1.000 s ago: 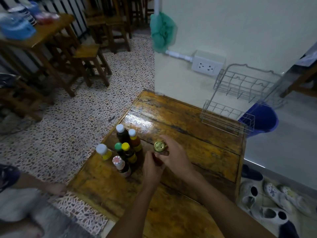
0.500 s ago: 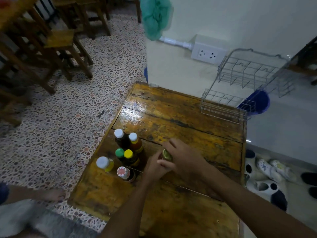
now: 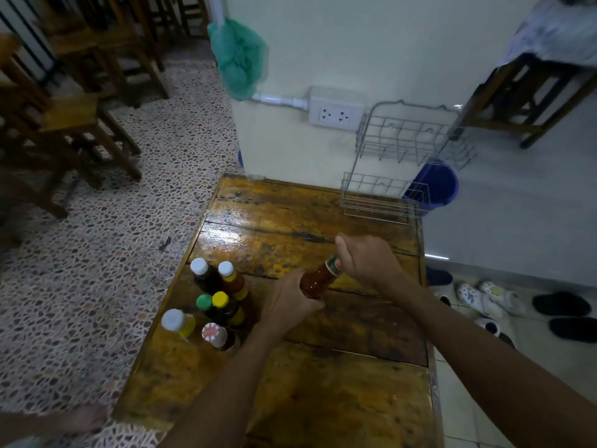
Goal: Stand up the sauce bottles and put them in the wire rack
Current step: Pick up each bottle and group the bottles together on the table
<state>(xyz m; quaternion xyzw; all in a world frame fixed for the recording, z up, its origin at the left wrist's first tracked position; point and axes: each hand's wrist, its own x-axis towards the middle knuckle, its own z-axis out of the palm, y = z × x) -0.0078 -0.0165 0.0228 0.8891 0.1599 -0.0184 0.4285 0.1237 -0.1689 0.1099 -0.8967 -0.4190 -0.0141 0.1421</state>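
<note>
Red sauce fills the tilted bottle (image 3: 318,281) we grip: left hand (image 3: 287,302) round its base, right hand (image 3: 368,265) fingers pinching its cap.

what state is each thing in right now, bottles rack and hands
red sauce bottle: tilted, lifted off the table, held by both hands
left hand: grips the bottle's body
right hand: grips the bottle's cap end
six other bottles: upright, clustered on the table
wire rack: empty, at the table's far right corner

Pebbled floor (image 3: 97,253), pale wall (image 3: 371,43), wooden chairs (image 3: 80,124)
</note>
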